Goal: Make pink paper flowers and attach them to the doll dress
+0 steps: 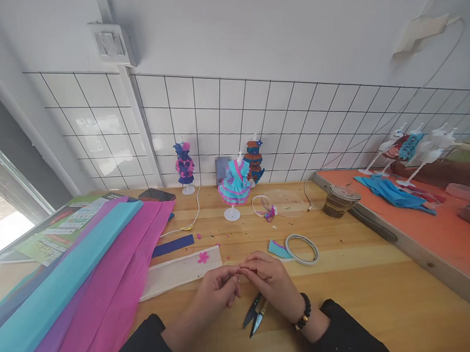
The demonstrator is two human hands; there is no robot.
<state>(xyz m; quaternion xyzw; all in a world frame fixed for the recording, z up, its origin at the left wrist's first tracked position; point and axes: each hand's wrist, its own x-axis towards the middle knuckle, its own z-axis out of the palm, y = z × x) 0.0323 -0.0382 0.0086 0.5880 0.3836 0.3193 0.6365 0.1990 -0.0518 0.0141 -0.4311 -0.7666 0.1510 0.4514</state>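
Observation:
Fingertip to fingertip above the table, my left hand point(219, 290) and my right hand point(272, 281) are both closed in a pinch. Whatever lies between the fingers is too small to make out. Thread snips point(255, 318) lie partly under my right hand, blades pointing toward me. Just beyond the hands are a roll of double-sided tape point(302, 249) and a turquoise scrap with a pink edge point(279, 249). To the left, a pink paper flower point(203, 257) rests on a cream strip point(181, 273).
Coloured crepe sheets point(94, 278) cover the left side, near a dark blue strip point(173, 246). A small turquoise dress on a stand point(235, 182) is ahead. Farther right stand a cup of brown liquid point(341, 201) and an orange surface point(431, 234) with a raised edge.

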